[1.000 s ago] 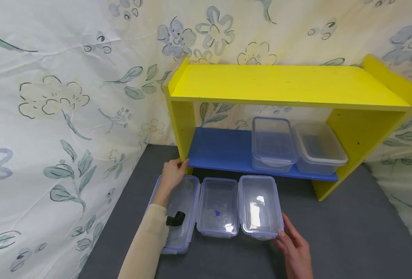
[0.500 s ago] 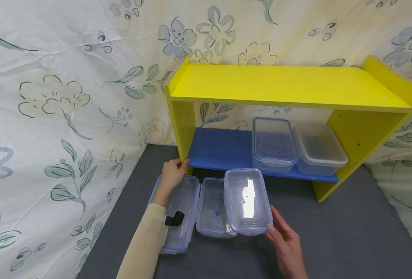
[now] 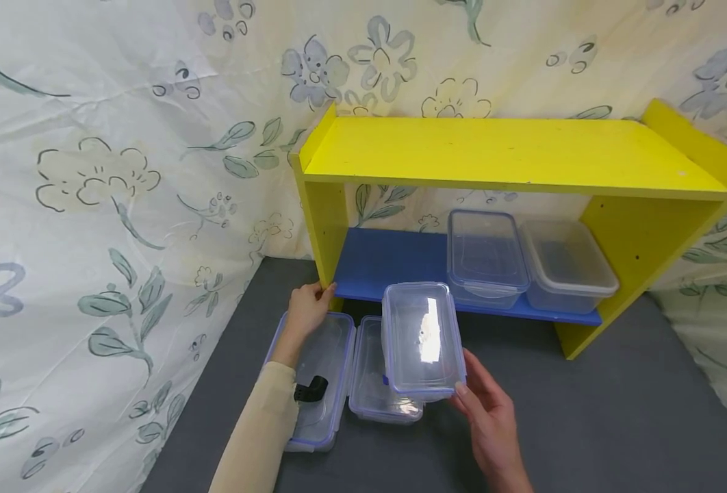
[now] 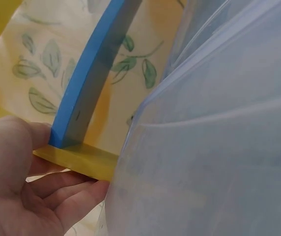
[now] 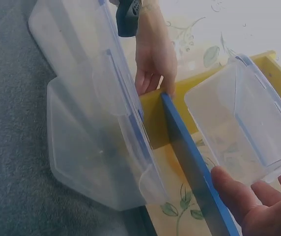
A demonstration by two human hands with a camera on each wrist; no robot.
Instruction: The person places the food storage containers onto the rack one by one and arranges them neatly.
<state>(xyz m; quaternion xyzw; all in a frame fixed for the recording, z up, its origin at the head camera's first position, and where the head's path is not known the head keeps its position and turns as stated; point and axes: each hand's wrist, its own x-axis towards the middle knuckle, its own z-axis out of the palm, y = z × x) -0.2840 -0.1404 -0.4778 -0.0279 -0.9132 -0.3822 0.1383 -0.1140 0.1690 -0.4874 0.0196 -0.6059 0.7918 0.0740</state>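
Observation:
My left hand (image 3: 307,311) grips the front edge of the yellow shelf's left side panel (image 3: 326,233). In the left wrist view its thumb is by the end of the blue board (image 4: 74,113), with the fingers behind the yellow panel. My right hand (image 3: 491,421) holds a clear plastic food container (image 3: 419,329) with a blue-rimmed lid by its near right corner. The container is raised and tilted, overlapping a second lidded container (image 3: 370,390) in the head view. A longer lidded container (image 3: 323,418) lies to the left, under my left forearm.
On the blue board (image 3: 394,257), a blue-rimmed container (image 3: 487,250) and a whitish-lidded one (image 3: 569,263) stand side by side at the right. The yellow top board (image 3: 511,147) overhangs them. Dark grey cloth (image 3: 641,411) covers the table; floral fabric (image 3: 111,226) hangs behind.
My right hand has lifted the food container off the table from the right end of the row and carried it leftward and toward the shelf. My left hand has stayed on the side panel.

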